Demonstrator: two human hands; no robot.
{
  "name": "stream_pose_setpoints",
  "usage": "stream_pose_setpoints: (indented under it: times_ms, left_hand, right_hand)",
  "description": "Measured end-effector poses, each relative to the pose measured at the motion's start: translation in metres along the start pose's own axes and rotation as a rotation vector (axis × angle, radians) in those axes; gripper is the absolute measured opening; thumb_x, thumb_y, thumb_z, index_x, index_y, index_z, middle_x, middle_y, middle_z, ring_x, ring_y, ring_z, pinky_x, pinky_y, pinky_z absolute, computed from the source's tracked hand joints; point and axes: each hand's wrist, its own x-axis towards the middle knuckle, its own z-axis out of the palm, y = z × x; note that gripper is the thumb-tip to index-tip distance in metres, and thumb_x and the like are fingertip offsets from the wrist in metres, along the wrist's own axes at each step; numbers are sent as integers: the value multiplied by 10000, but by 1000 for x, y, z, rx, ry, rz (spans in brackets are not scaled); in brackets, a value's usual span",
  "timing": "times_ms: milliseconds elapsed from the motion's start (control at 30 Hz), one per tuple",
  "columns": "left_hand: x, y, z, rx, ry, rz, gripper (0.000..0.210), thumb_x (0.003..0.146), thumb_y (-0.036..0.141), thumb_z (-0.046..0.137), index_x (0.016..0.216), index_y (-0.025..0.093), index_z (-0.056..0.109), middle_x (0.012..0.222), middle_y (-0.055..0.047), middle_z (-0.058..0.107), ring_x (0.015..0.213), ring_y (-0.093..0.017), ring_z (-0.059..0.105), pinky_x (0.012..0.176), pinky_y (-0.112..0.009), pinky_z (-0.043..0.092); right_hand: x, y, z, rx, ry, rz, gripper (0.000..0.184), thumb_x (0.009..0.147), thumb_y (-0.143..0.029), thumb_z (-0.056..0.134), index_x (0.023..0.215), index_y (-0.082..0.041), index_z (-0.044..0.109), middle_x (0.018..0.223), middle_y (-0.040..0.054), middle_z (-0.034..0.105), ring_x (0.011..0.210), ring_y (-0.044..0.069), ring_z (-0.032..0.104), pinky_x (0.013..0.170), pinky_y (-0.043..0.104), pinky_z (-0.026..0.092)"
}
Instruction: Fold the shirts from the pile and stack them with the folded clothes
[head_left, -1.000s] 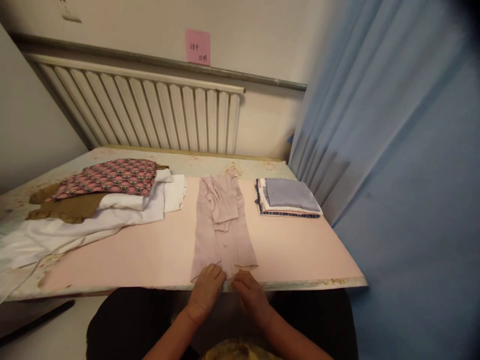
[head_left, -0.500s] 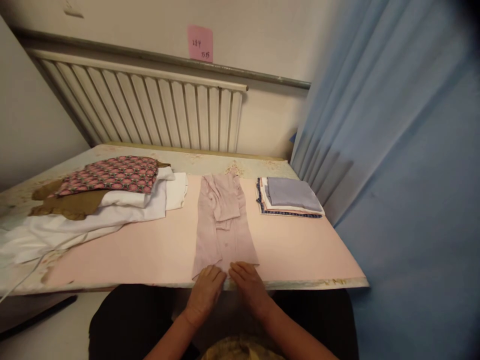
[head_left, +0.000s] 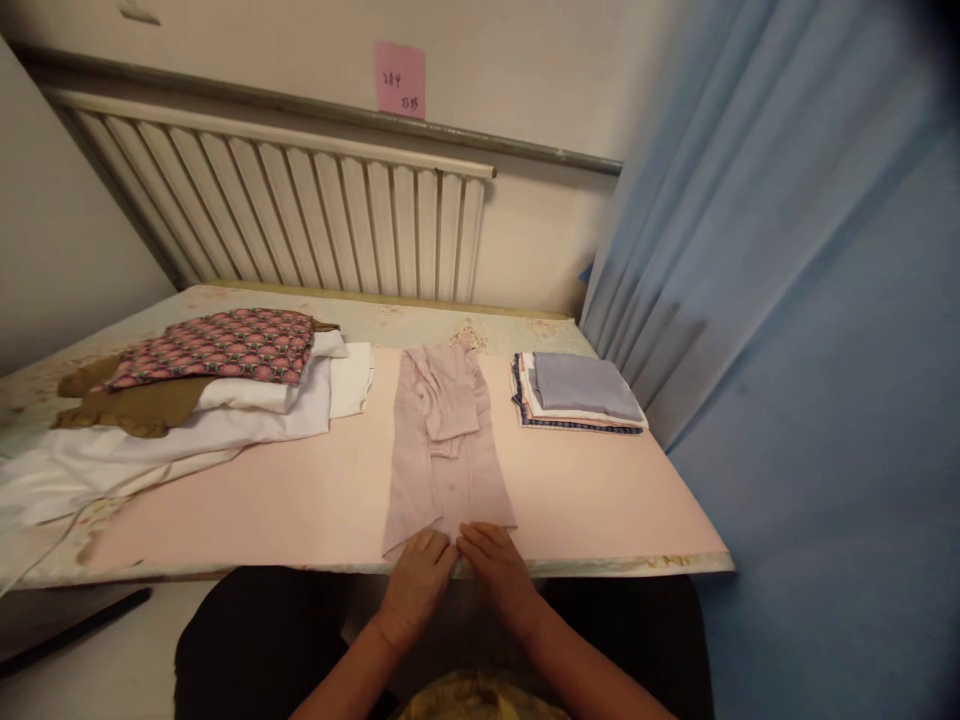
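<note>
Looking at a floral-covered table (head_left: 525,330) across the middle of the frame with a pink mat (head_left: 300,520) on top, plus a big blue curtain (head_left: 810,380) down the right side. Also got an off-white radiator (head_left: 292,205) at upper left, and a heap of loose clothes (head_left: 240,395) at middle left: pink-patterned on top, brown under, white at the bottom.

Then the main thing, a mauve button-front garment (head_left: 454,415) laid lengthwise on the mat, dead centre of the frame, hem towards the bottom. Sides turned in, probably sleeves tucked across the top part, kinda bunched up there tbh. Right of centre, a neat folded stack (head_left: 589,385), grey-blue on top.

At lower centre, left hand (head_left: 416,580) and right hand (head_left: 495,570) side by side at the hem, just about fingertip to fingertip. Fingers close together and bent over the fabric, thumbs hidden, so can't tell if pinching or just pressing.

Would call this squaring up the hem, mid-fold. For the next move, would want an even hold on the hem without letting the turned-in sides slip.

Smaller stuff: a pink note (head_left: 400,80) up top, and a tiny button (head_left: 451,488) above the hem.
</note>
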Motion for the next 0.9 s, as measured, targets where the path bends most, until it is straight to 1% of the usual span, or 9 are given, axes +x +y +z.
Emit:
stream_pose_setpoints:
  times_ms: [133, 267, 433, 600, 700, 900]
  left_hand:
    - [-1, 0, 3, 44, 11, 47, 121, 910, 163, 480, 938, 170, 597, 860, -53, 554, 833, -215, 470, 760, -380, 442]
    - [-2, 1, 5, 60, 9, 48, 153, 918, 155, 454, 968, 172, 597, 869, -56, 561, 843, -217, 481, 764, -390, 450]
    - [-1, 3, 5, 75, 9, 32, 140, 913, 146, 456, 931, 164, 594, 848, -49, 557, 829, -209, 486, 766, -383, 461]
    - [2, 4, 2, 68, 2, 3, 102, 885, 120, 500, 903, 166, 590, 834, -39, 560, 811, -207, 489, 759, -374, 470]
    - [3, 4, 1, 78, 19, 6, 117, 891, 112, 489, 904, 169, 590, 825, -36, 559, 809, -204, 494, 760, -373, 470]
    - [3, 5, 2, 84, 36, 9, 128, 906, 135, 468, 885, 170, 590, 814, -40, 554, 798, -206, 494, 741, -375, 470]
  right_hand:
    - [2, -2, -3, 12, 1, 7, 297, 910, -164, 552, 1194, -237, 595, 1204, 53, 640, 1105, 216, 543, 934, 415, 469]
    - [2, -2, -3, 8, 9, 13, 285, 906, -162, 555, 1178, -232, 609, 1193, 51, 648, 1098, 217, 549, 936, 410, 469]
    - [1, 0, -2, -4, -5, 23, 294, 895, -165, 564, 1175, -237, 619, 1177, 62, 656, 1104, 208, 553, 945, 401, 466]
    - [1, 0, -1, 12, 21, 24, 286, 903, -174, 552, 1170, -246, 624, 1182, 37, 658, 1086, 215, 561, 936, 401, 471]
    - [1, 1, 0, 6, 15, 28, 298, 904, -172, 552, 1179, -261, 621, 1184, 35, 658, 1092, 214, 560, 933, 400, 475]
    - [-2, 4, 3, 9, -16, 26, 321, 894, -170, 559, 1200, -253, 611, 1199, 43, 650, 1108, 215, 548, 952, 404, 462]
